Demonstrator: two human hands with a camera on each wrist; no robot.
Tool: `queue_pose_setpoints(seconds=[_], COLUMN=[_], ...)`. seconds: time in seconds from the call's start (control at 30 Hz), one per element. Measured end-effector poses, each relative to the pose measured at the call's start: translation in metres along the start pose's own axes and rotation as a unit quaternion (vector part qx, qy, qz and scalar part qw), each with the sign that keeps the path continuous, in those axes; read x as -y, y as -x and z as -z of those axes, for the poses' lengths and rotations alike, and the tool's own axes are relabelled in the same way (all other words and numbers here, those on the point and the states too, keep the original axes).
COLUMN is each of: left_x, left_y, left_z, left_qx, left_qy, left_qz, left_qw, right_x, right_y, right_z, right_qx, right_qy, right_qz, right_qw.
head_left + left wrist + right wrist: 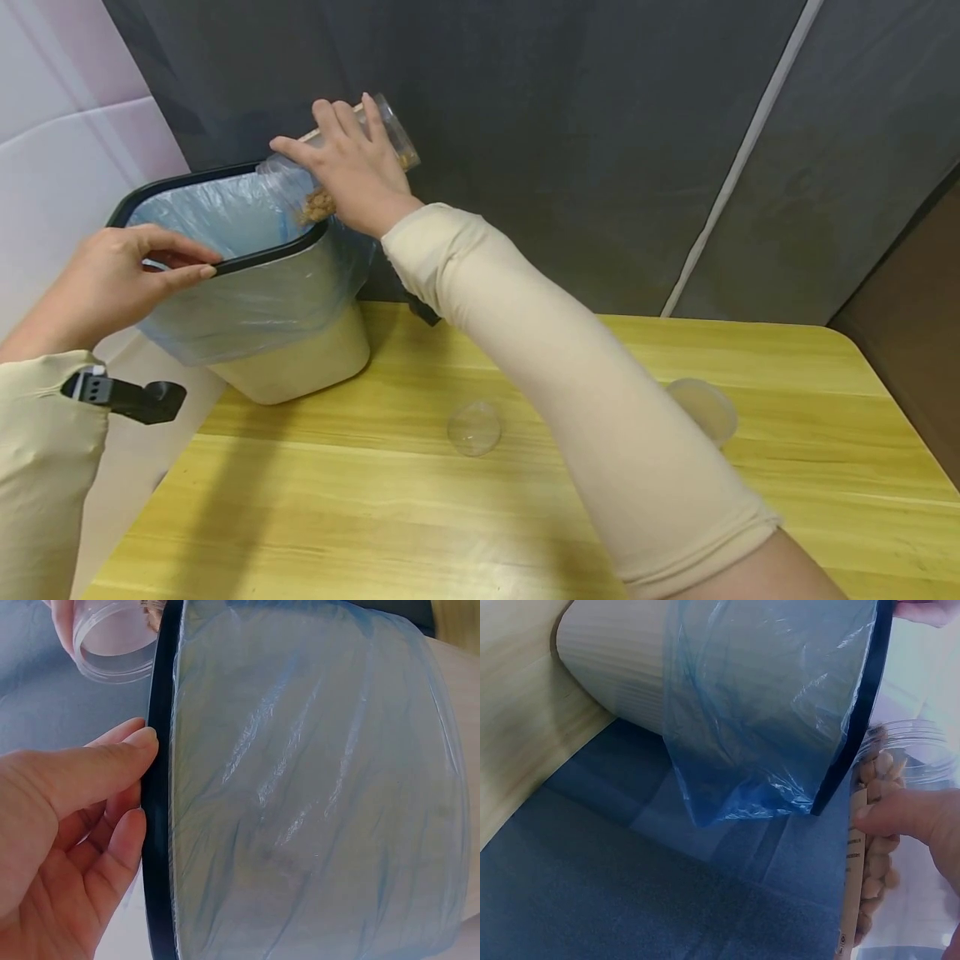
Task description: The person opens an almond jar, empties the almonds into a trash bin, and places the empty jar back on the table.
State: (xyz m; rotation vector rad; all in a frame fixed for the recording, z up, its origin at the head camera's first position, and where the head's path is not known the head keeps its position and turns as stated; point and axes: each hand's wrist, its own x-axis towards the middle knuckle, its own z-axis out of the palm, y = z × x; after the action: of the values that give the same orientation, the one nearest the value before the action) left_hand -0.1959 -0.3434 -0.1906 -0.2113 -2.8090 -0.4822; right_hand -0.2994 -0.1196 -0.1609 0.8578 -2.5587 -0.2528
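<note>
My left hand (120, 279) pinches the black rim (277, 254) of a cream trash bin (300, 367). A pale blue plastic liner (210, 212) lines the bin and folds down over its outside. With my right hand (360, 171) I grip a clear plastic jar (395, 129), tilted far over with its mouth at the bin's right rim. Brown lumpy, nut-like pieces (318, 206) lie along the jar's lower side near the mouth. In the right wrist view, my thumb presses the jar beside a tan label (853, 877) and the brown pieces (877, 877).
The bin stands at the back left of a yellow wood-grain table (360, 500). A clear round lid (474, 429) lies mid-table, and a translucent round piece (705, 411) sits partly behind my right forearm. A dark grey curtain (562, 167) hangs behind.
</note>
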Motion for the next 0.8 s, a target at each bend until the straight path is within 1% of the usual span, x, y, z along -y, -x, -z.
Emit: queue_pose_setpoints(seconds=[0.13, 0.4, 0.63, 0.8], left_x=[-0.0004, 0.0000, 0.0031, 0.0044], left_y=[0.0002, 0.0019, 0.0033, 0.0043], left_z=[0.0002, 0.0003, 0.0011, 0.0016], left_qx=[-0.005, -0.009, -0.010, -0.006], left_qy=[0.003, 0.006, -0.002, 0.001], left_qz=[-0.003, 0.000, 0.008, 0.014], left_qw=[1.0000, 0.9999, 0.9999, 0.9999], right_x=[-0.0004, 0.0017, 0.0032, 0.0042], right_y=[0.0000, -0.0005, -0.0013, -0.0023], right_z=[-0.0001, 0.0003, 0.0019, 0.0030], right_qx=[0.000, -0.019, -0.018, -0.013], right_qy=[0.000, -0.002, -0.004, -0.002], right_qz=[-0.001, 0.002, 0.003, 0.005], right_qw=[1.000, 1.000, 1.000, 1.000])
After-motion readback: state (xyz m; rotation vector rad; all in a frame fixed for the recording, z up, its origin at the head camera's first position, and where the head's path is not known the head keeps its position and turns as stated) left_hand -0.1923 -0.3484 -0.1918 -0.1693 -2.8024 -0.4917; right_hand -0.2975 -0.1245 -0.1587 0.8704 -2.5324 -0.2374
